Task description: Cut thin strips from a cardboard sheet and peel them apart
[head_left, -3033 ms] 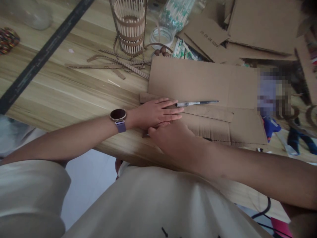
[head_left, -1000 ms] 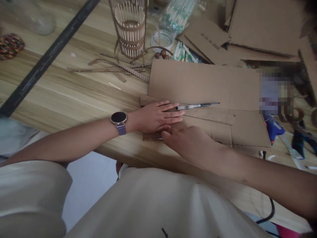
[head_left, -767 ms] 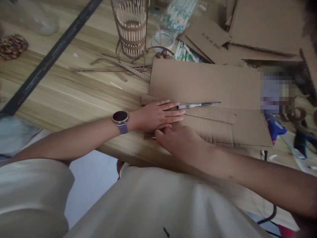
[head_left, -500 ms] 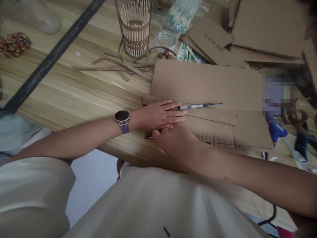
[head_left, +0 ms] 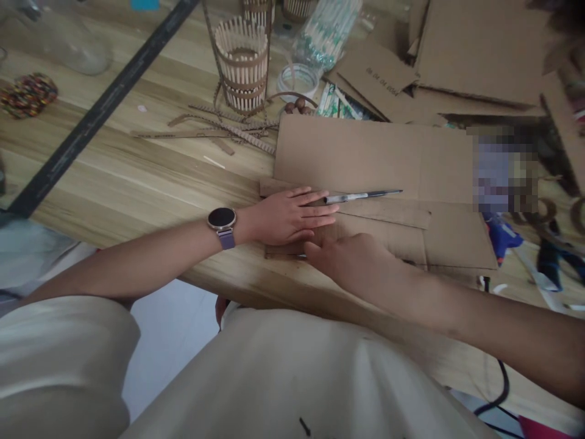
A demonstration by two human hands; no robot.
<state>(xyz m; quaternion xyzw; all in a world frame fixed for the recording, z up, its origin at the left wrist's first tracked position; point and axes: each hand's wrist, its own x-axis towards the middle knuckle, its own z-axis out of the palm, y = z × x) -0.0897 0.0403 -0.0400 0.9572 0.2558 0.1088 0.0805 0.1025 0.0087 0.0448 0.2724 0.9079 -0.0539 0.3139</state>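
Observation:
My left hand (head_left: 292,214) lies flat with its fingers spread, pressing a narrow cardboard strip (head_left: 384,216) onto a larger cardboard sheet (head_left: 351,149). A dark pen-like tool with a pale grip (head_left: 365,195) rests on the sheet by my left fingertips. Just below and right of that hand, my right hand (head_left: 351,259) is closed low over the near part of the cardboard. Its curled fingers are mostly hidden, so what they hold, if anything, does not show.
A small basket of upright sticks and brown bands (head_left: 242,67) stands behind loose corrugated strips (head_left: 219,128). A roll of tape (head_left: 298,82) is beside it. More cardboard (head_left: 479,49) lies at the back right, and a blue glue gun (head_left: 501,238) at the right.
My right hand has slid to the right along the near part of the cardboard, away from my left thumb. My left hand stays flat in place. The view has shifted slightly.

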